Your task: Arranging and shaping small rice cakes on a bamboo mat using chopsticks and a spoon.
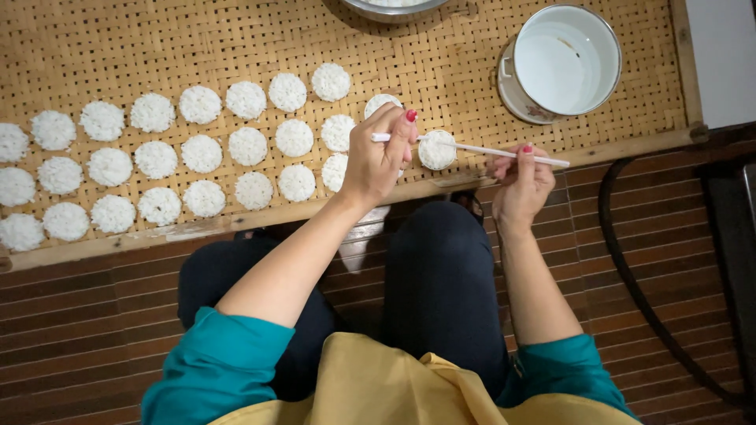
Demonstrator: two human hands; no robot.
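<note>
Yellow cloth point(378, 386) and teal sleeves point(213, 362) fill the bottom of the head view, above dark-trousered knees point(441, 275) set on a floor of dark wooden slats point(79, 315). Beyond the knees lies a woven bamboo tray point(472, 55) with a wooden rim, bearing three curving rows of flat white rice discs point(201, 153) that run from the left edge toward the middle. A white enamel pot point(563, 59) stands at the tray's upper right, well apart from the discs, and the edge of a metal bowl point(390, 8) shows at the top. A dark cable point(630, 275) loops across the floor on the right.

Reaching forward over the tray, the left hand point(378, 161) hides part of the row ends; its fingers point(402, 130) are curled together, pinching one end of a thin white stick point(480, 149). The right hand point(520, 181), held just past the tray's near rim, pinches the same stick between thumb and fingertips. The stick lies nearly level across a single rice disc point(437, 151) between the two hands, seemingly touching its top.
</note>
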